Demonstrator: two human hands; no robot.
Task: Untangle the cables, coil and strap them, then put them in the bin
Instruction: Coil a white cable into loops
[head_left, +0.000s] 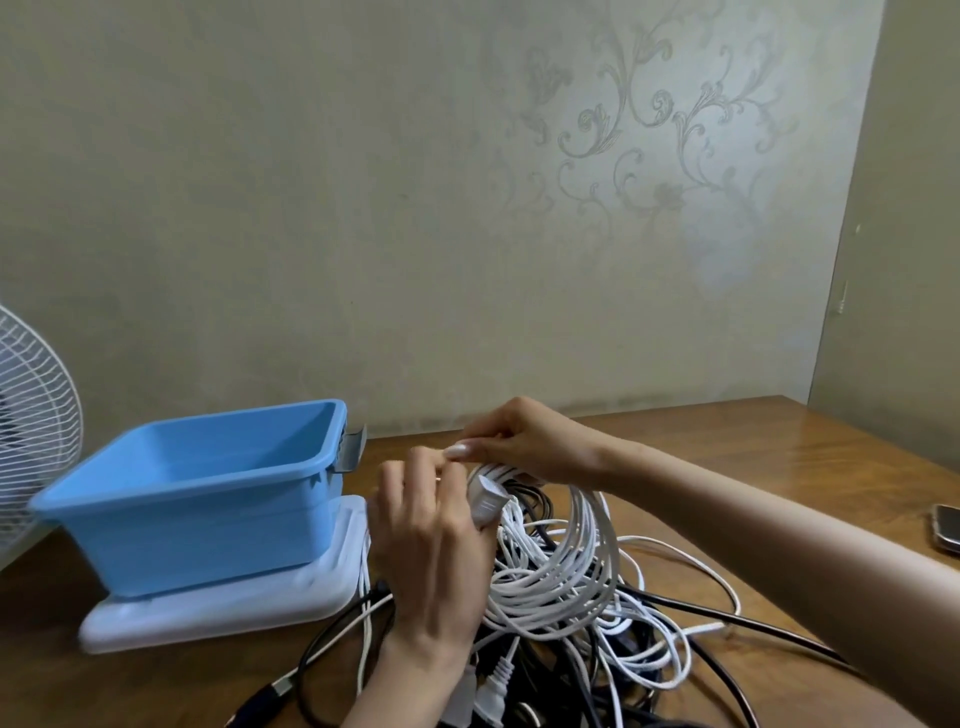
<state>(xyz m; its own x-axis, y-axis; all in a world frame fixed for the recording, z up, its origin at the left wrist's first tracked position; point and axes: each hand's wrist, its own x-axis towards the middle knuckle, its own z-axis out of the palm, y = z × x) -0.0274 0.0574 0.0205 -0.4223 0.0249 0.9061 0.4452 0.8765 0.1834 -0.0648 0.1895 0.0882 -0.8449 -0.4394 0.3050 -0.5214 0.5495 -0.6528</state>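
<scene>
A coil of white cable hangs above a tangled pile of black and white cables on the wooden table. My right hand grips the top of the coil, fingers curled round the bundled strands. My left hand holds the coil's white plug against the bundle, thumb and fingers pinching near the top. The blue plastic bin stands to the left on its white lid; nothing shows inside it. I cannot make out a strap.
A white fan grille stands at the far left edge. A phone lies at the right edge of the wooden table. The wall runs close behind the table. White plugs lie near the front edge.
</scene>
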